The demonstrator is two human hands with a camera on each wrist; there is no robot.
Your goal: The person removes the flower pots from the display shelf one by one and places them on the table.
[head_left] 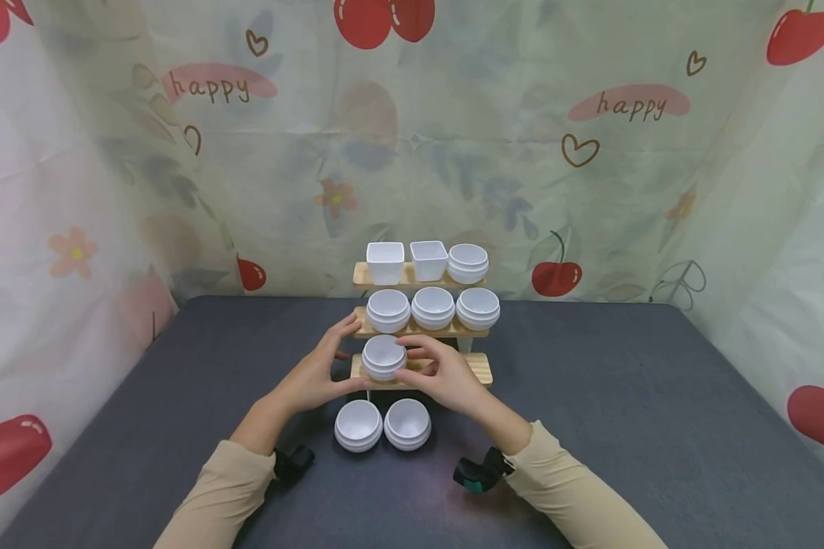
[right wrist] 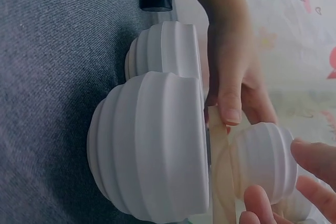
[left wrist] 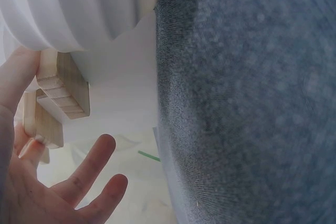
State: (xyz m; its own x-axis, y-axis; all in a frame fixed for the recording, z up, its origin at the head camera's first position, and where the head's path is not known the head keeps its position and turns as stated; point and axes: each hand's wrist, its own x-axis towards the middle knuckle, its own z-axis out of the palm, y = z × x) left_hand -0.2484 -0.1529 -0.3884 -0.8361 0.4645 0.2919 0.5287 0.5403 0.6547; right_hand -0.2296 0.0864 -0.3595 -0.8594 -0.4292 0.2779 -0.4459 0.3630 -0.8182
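Observation:
A round white bowl [head_left: 383, 360] with a ridged side sits toward the left end of the lowest step of a three-step wooden stand [head_left: 479, 369]. My right hand [head_left: 449, 375] holds this bowl from the right, one fingertip at its rim and the thumb lower on its side. On the left end of the stand lies my left hand [head_left: 312, 377]. Its thumb is at the lowest step's edge and a finger reaches the middle step. The left wrist view shows two further fingers [left wrist: 94, 166] stretched out, touching nothing.
Two round bowls [head_left: 358, 425] [head_left: 408, 423] stand on the dark table [head_left: 625, 427] before the stand. Three round bowls [head_left: 433, 308] line the middle step. Above are two square bowls [head_left: 385, 263] [head_left: 429, 261] and a round one [head_left: 468, 263]. A printed curtain [head_left: 419, 175] hangs behind.

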